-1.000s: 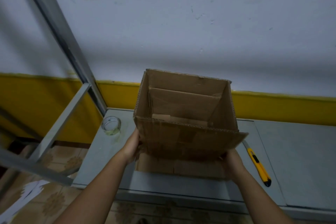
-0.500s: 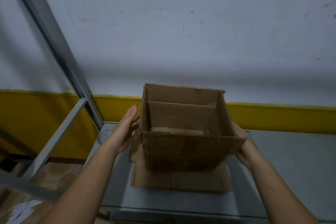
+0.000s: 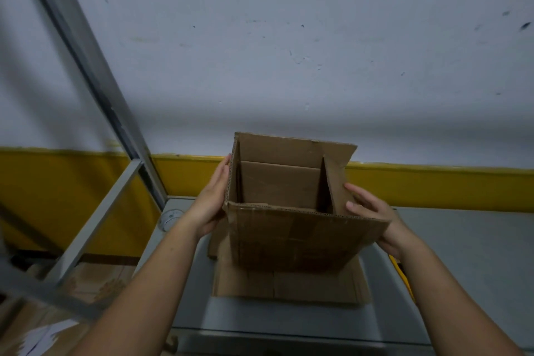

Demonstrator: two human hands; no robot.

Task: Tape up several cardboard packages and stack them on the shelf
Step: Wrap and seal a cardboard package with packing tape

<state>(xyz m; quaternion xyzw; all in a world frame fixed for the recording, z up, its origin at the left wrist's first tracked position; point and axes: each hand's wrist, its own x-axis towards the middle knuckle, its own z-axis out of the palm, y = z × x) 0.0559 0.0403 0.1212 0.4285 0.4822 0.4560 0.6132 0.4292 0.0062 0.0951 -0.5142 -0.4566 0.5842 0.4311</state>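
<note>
Cardboard box stands open-topped over flat cardboard on the worktop. Your left grip lies flat on its left wall and your right grip presses the right flap, neither clenched. Fold this flap fully level before taping.

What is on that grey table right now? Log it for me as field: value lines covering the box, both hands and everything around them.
box: cardboard box, top flaps open, inside empty
hands: left hand flat on the box's left wall; right hand presses the right flap
below box: flattened cardboard on the grey table; contact with the box unclear
tape: tape roll, partly hidden by the left forearm
tool: yellow tool, mostly hidden by the right forearm
left side: metal frame
</note>
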